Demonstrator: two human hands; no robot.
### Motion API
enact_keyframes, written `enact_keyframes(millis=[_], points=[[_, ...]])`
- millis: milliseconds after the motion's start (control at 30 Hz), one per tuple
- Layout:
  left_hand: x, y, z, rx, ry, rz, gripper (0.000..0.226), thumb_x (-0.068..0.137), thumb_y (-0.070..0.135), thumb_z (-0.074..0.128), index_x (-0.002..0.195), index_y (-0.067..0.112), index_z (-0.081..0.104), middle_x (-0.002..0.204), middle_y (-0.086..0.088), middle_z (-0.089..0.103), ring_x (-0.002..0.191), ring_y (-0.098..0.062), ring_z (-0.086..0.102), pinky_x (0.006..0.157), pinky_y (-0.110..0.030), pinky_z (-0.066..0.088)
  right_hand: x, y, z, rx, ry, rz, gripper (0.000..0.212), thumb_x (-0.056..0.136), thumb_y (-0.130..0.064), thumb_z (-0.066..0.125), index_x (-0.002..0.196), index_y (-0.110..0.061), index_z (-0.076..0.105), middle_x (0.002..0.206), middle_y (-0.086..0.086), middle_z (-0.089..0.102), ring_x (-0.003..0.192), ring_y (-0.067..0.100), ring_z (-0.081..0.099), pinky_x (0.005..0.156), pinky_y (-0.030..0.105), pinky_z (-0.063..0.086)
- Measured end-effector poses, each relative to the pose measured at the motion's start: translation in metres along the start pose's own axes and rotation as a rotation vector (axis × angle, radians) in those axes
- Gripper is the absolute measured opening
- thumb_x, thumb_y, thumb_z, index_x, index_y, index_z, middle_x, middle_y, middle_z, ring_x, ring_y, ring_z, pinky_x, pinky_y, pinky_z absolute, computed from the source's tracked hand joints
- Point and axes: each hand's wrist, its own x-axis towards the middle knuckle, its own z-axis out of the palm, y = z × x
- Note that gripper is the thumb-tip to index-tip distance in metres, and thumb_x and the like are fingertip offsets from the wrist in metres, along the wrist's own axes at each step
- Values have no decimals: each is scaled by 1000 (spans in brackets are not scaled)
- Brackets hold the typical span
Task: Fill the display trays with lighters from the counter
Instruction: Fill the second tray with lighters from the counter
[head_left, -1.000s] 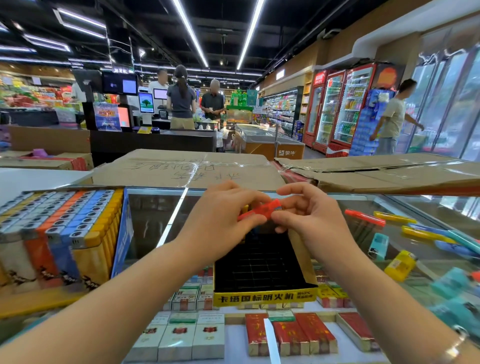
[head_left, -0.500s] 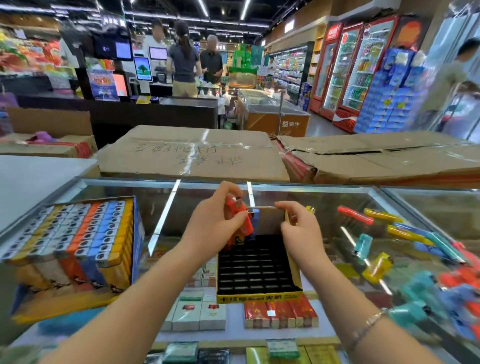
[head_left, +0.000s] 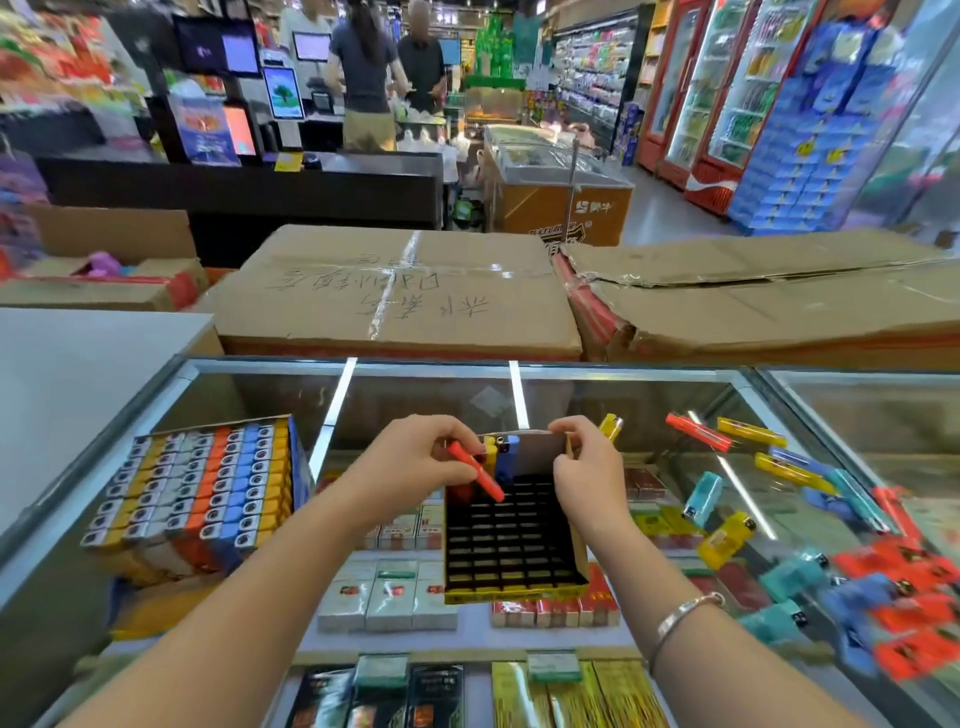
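Note:
A black gridded display tray with a yellow front edge sits on the glass counter. Its back row holds a red, a yellow and a blue lighter. My left hand pinches a red lighter, tilted over the tray's back left slots. My right hand grips the tray's right wall near the cardboard back flap. Several loose lighters in red, yellow, teal and blue lie scattered on the glass to the right. A full tray of lighters stands at the left.
Large cardboard boxes stand behind the counter's far edge. Cigarette packs show beneath the glass. A white surface lies at the far left. People stand at a checkout in the background.
My left hand has lowered the red lighter from mid-air down to the tray's back rows. My right hand let go of the lighter and took hold of the tray's right wall.

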Motion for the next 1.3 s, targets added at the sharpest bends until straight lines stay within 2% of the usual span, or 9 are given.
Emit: enact_keyframes(millis=[167,233,333,467,733,900,1067,1167,1300], points=[[-7,-6,4,142,125,72,23,75,32,75,78,37,53,68,10,60,61,-1,55,57,-21,47,-2,0,0,-1,35,18,40,80,10,40,99,-21,57,97,1,58,87,11,53,63,23,44],[-10,-9,10,232,145,107,21,76,33,73,77,36,52,70,9,59,65,-5,55,62,-27,50,-5,1,0,-1,57,19,41,80,10,40,100,-21,57,96,1,58,86,10,54,63,24,45],[-14,-13,19,312,190,132,20,78,35,71,84,33,51,75,13,56,70,-4,54,61,-21,46,-9,2,0,1,72,24,42,80,10,40,100,-23,57,97,0,58,89,12,54,69,27,48],[-13,-17,25,369,237,134,27,80,34,69,88,36,44,75,17,51,67,1,51,56,-12,35,-7,3,0,-10,76,19,42,80,10,40,102,-22,57,99,1,58,90,13,54,66,26,48],[0,-20,24,533,242,284,17,85,31,64,95,22,54,97,12,47,75,-7,52,64,-19,47,-2,6,2,-23,98,-9,39,82,9,41,102,-22,56,102,3,57,93,16,54,70,27,49],[3,-25,22,490,247,334,15,87,26,62,98,15,60,105,9,50,80,-8,55,70,-24,51,5,6,4,-11,106,-14,38,84,8,41,103,-21,56,106,3,57,96,16,54,77,32,53],[6,-34,26,471,298,363,11,84,19,67,93,12,65,105,3,58,87,-11,56,69,-27,53,11,8,5,16,106,-18,40,84,8,41,105,-23,55,105,1,57,94,11,53,73,25,52],[17,-39,29,389,272,281,12,87,22,63,98,18,61,133,4,51,114,-15,53,89,-27,47,16,9,5,10,119,-32,39,84,8,42,106,-22,56,104,-1,57,94,11,53,75,25,51],[29,-42,32,264,198,167,10,87,25,62,97,25,57,150,9,31,122,-11,47,97,-34,47,25,13,0,11,84,-62,27,89,-1,47,100,-23,57,92,-9,56,84,4,53,62,15,43]])
